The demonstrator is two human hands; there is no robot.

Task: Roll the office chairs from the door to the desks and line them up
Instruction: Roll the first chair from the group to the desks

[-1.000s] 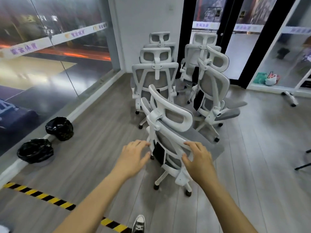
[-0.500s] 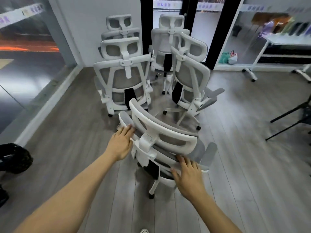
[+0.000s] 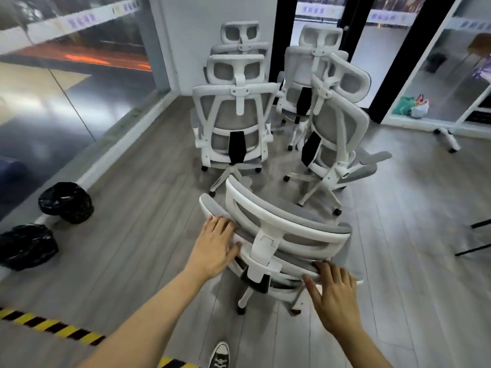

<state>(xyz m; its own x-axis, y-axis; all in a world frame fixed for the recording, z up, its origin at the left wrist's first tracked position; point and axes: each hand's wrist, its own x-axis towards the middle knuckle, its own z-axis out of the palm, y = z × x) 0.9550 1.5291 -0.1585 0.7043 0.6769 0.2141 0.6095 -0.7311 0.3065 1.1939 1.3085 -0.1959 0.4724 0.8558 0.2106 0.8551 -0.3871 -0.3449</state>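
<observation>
A white-framed office chair with grey mesh [image 3: 268,236] stands right in front of me, its headrest toward me. My left hand [image 3: 214,245] grips the top edge of its backrest on the left, fingers curled over the rim. My right hand [image 3: 332,293] holds the same edge on the right, fingers over the rim and thumb below. Beyond it, several matching chairs cluster near the black-framed glass door [image 3: 284,41]: one with its back to me [image 3: 233,120], one turned right [image 3: 337,134], others behind them.
Two black bin bags [image 3: 66,201] [image 3: 25,245] sit by the glass wall on the left. Yellow-black hazard tape [image 3: 50,326] crosses the grey wood floor near my shoe [image 3: 219,355]. Black stand legs [image 3: 475,237] reach in from the right edge; a white castored frame [image 3: 447,139] stands far right.
The view swung right and then back left. The nearest chair has rolled closer to me and away from the cluster, with both hands staying on its backrest.
</observation>
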